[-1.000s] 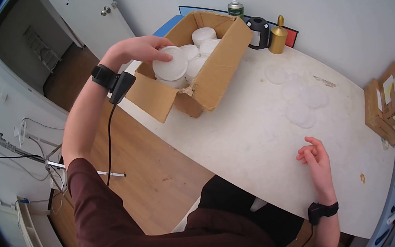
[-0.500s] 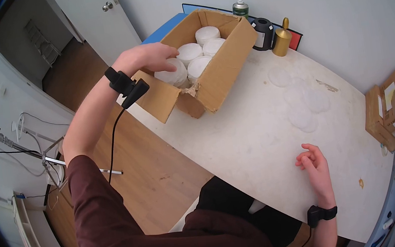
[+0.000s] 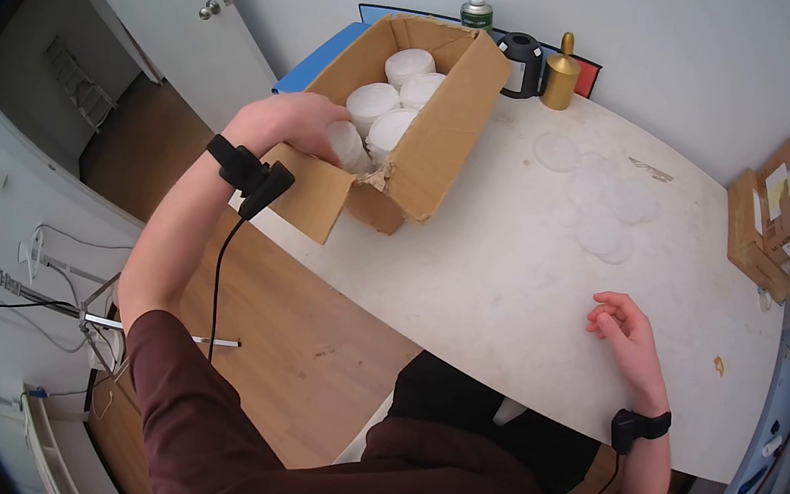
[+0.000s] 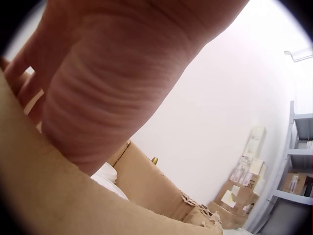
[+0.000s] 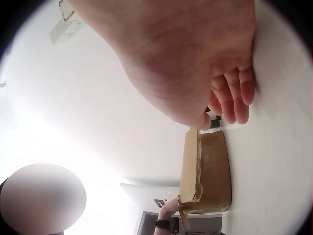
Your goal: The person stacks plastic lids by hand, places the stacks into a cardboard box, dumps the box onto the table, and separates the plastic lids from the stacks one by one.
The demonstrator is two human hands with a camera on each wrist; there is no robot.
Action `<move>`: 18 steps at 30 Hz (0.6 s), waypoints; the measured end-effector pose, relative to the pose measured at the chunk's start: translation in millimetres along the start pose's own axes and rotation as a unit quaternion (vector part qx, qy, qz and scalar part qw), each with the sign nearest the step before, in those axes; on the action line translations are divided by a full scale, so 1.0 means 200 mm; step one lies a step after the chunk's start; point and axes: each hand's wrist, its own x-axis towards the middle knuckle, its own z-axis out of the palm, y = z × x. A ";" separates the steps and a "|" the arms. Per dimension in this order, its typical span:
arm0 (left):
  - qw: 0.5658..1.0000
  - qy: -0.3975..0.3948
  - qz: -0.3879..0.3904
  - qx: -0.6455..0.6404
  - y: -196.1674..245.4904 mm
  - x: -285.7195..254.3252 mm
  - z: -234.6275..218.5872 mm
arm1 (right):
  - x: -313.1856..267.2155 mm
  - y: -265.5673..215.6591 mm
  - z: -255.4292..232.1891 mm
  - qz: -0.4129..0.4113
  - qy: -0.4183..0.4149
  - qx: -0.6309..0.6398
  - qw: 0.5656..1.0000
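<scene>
A brown cardboard box (image 3: 453,143) stands on the far left of the table with its flaps spread, holding several stacks of round white plastic lids (image 3: 372,100). My left hand (image 3: 302,124) reaches into its near left corner, right at the side of the nearest stack of lids (image 3: 347,144). Its fingertips are hidden in the head view, and I cannot tell whether they grip that stack. In the left wrist view, palm and fingers (image 4: 30,88) slope down behind the box wall. My right hand (image 3: 627,341) rests on the table, fingers loosely bent, holding nothing.
Several thin clear discs (image 3: 602,208) lie on the white table (image 3: 481,285). Behind the box are a spray can (image 3: 476,13), a black round container (image 3: 520,65) and a gold cylinder with a knob (image 3: 559,77). Taped cartons (image 3: 779,213) sit at the right edge.
My left hand held a round white lid over the nearest stack; the hand then opened above it and has now sunk down beside that stack into the box. The right hand has barely shifted.
</scene>
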 end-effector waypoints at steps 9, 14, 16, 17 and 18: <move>0.998 0.005 -0.017 -0.052 0.00 -0.09 -0.06 | 0.00 0.00 0.00 0.000 -0.003 -0.003 1.000; 0.998 0.038 0.004 -0.057 -0.05 -0.05 -0.02 | -0.01 -0.01 0.00 -0.007 -0.002 -0.010 1.000; 0.997 0.047 0.007 -0.061 -0.04 -0.06 -0.03 | 0.00 -0.01 0.00 -0.003 -0.002 -0.004 1.000; 0.998 0.033 0.008 -0.055 -0.03 -0.06 -0.03 | 0.00 -0.01 0.00 -0.002 -0.002 -0.004 1.000; 0.999 0.020 0.009 -0.049 -0.02 -0.06 -0.03 | 0.00 0.00 0.00 -0.003 -0.002 -0.005 1.000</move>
